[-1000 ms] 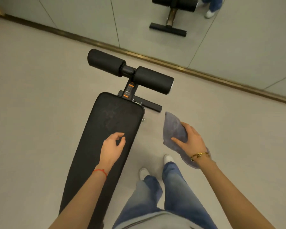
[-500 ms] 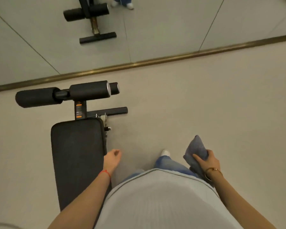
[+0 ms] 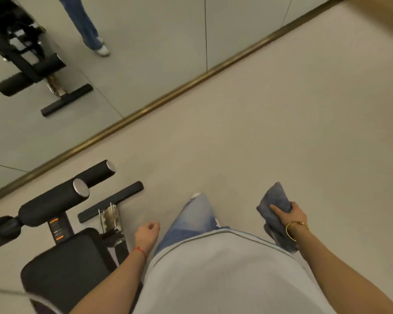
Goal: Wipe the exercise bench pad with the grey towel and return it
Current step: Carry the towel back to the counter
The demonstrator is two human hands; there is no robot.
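Gripping the grey towel bunched at their side, the person's right hand is well apart from the bench pad; the left hand hangs loosely curled and empty. Wiping looks finished, judging by this; returning the towel remains.

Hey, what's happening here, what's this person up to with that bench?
A person stands beside a black exercise bench on a floor next to a mirrored wall. Their right hand grips a folded grey towel held clear of the bench, off to its right. The left hand hangs empty, loosely curled, near the pad's edge.
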